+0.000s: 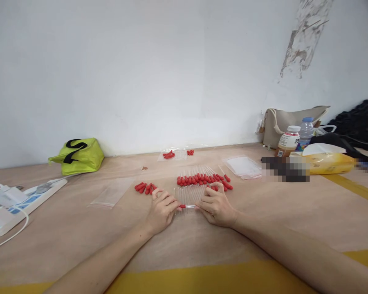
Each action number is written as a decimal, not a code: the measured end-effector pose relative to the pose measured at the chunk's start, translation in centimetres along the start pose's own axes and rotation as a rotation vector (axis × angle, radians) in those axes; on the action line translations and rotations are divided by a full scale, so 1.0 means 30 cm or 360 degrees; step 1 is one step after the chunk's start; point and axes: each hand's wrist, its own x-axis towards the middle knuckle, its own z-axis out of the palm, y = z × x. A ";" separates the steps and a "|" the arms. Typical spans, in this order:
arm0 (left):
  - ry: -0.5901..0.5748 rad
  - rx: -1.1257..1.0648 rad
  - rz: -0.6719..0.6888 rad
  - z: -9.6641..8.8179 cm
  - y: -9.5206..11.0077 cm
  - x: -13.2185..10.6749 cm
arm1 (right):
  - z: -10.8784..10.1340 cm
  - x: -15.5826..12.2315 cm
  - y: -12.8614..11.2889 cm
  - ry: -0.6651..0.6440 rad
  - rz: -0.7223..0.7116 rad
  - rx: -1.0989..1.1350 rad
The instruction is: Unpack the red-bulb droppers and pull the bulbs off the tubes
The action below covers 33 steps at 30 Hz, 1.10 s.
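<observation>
My left hand (163,209) pinches a red rubber dropper bulb (182,206), most of it hidden by the fingers. The bulb's open end meets a clear glass dropper tube (190,206), which my right hand (216,206) grips from the other side. How far the tube sits inside the bulb I cannot tell. Just behind the hands lies a row of bare glass tubes (188,194). Farther back are several droppers with red bulbs fitted (199,179), their tubes pointing toward the wall. A small pile of loose red bulbs (144,188) rests beyond my left hand.
A clear bag (113,192) lies left, white bags (243,167) right. More bulbs (168,154) and tubes sit near the wall. Around the edges are a power strip (50,192), a green bag (82,157), bottles (288,141), a yellow tissue pack (333,162) and a beige bag (272,130).
</observation>
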 end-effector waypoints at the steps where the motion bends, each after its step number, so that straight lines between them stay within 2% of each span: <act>1: 0.0006 -0.0005 0.0017 -0.001 0.001 0.001 | 0.000 0.001 -0.001 -0.0002 0.0003 0.0001; 8: -0.0052 -0.0034 -0.0009 -0.015 0.004 -0.001 | -0.010 -0.005 0.001 -0.0018 0.0044 0.0035; 10: -0.0010 -0.0029 -0.0073 -0.017 -0.012 -0.019 | -0.016 -0.020 0.021 -0.0001 0.0103 0.0046; 15: 0.0278 -0.0189 -0.0421 -0.014 -0.074 -0.038 | -0.018 -0.038 0.075 0.0155 0.0483 0.0029; 18: 0.0402 -0.0205 -0.0696 -0.017 -0.133 -0.015 | -0.008 -0.012 0.074 0.0204 0.0584 0.0024; 21: 0.0442 -0.0138 -0.0918 -0.037 -0.214 -0.003 | 0.002 0.029 0.057 0.0175 0.0580 0.0015; 25: 0.0460 -0.0024 -0.1207 -0.073 -0.310 -0.025 | 0.025 0.075 0.036 0.0072 0.0471 -0.0015; 28: 0.0430 0.0011 -0.1299 -0.078 -0.347 -0.046 | 0.052 0.094 0.023 0.0007 0.0401 -0.0094; 33: 0.0395 -0.0004 -0.1356 -0.041 -0.371 -0.059 | 0.087 0.097 0.005 -0.0097 0.0354 -0.0243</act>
